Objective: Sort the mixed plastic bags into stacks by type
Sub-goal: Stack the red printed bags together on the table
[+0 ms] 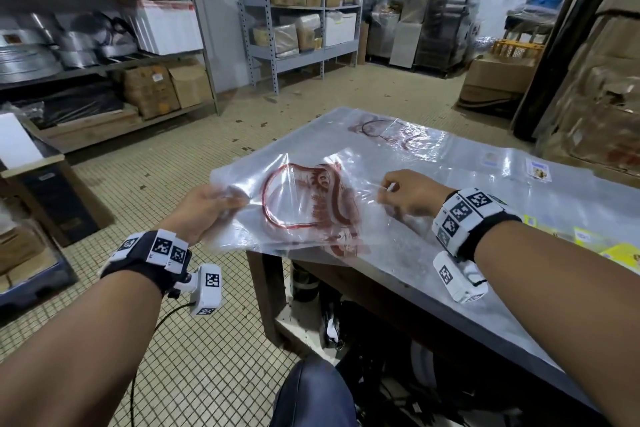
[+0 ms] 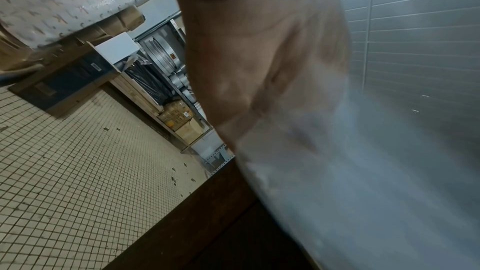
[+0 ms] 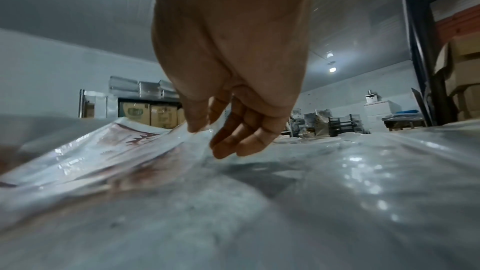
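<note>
A clear plastic bag with a red print [image 1: 301, 198] lies over the near left corner of the table [image 1: 450, 274], on a stack of like bags that overhangs the edge. My left hand [image 1: 211, 208] grips its left edge, thumb on top. My right hand [image 1: 405, 194] pinches its right edge between thumb and fingers; in the right wrist view the right hand [image 3: 207, 132] lifts that edge of the bag [image 3: 116, 151] off the table. In the left wrist view the left hand [image 2: 259, 58] fills the frame behind blurred plastic [image 2: 363, 171]. More red-print bags [image 1: 398, 133] lie at the far corner.
Small label cards [image 1: 538, 168] and yellow packets [image 1: 620, 253] lie under the table's clear cover at the right. Tiled floor [image 1: 173, 166] opens to the left. Shelves with boxes [image 1: 298, 7] line the back wall; cardboard stacks [image 1: 595, 80] stand at the right.
</note>
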